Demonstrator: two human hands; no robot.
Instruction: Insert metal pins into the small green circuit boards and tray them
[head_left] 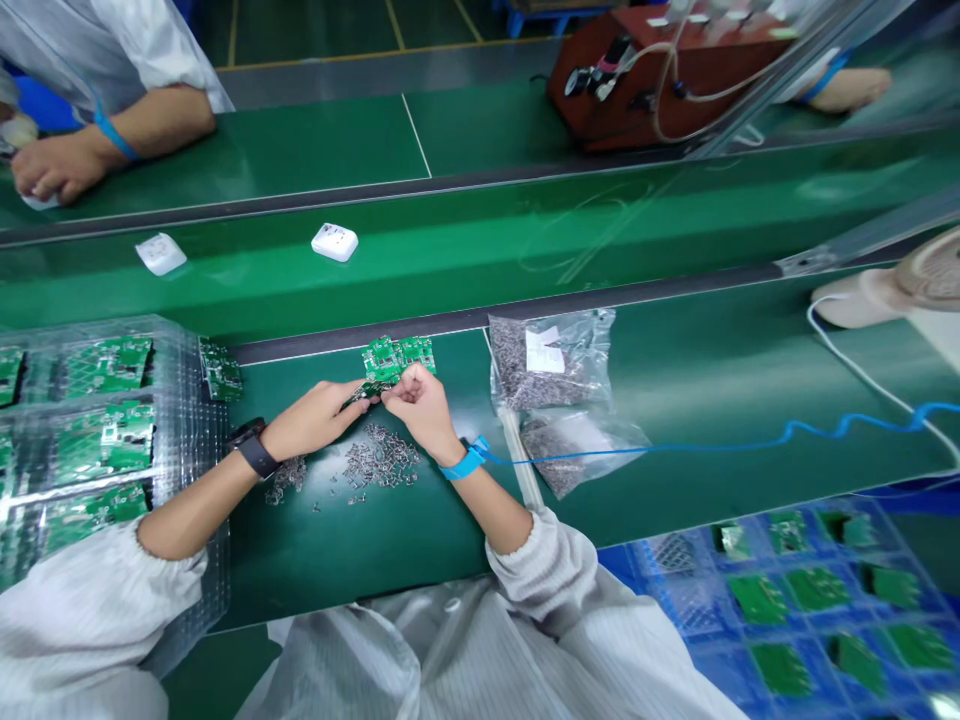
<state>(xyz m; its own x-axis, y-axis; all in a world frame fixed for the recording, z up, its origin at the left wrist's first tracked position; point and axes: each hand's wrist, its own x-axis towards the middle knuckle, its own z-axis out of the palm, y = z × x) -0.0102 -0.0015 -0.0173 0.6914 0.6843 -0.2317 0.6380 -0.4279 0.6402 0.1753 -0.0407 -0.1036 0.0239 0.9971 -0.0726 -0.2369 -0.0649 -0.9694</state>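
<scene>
My left hand (319,415), with a dark watch on its wrist, grips a small green circuit board (369,390) by its edge. Thumb and fingers of my right hand (424,408) are pinched at the right side of that board; whatever lies between them is too small to make out. Just beyond my hands, more green circuit boards (382,358) lie on the bench. A loose pile of small metal parts (381,458) is spread below my hands, and a smaller heap of the same kind (286,478) lies near my left wrist.
Two clear bags of small parts (517,375) lie to the right, near a blue wrist-strap cord (675,447). A clear tray (191,480) of boards stands left; a blue tray (705,640) is lower right. White devices (334,242) sit on the green conveyor. Co-workers' hands (64,165) show opposite.
</scene>
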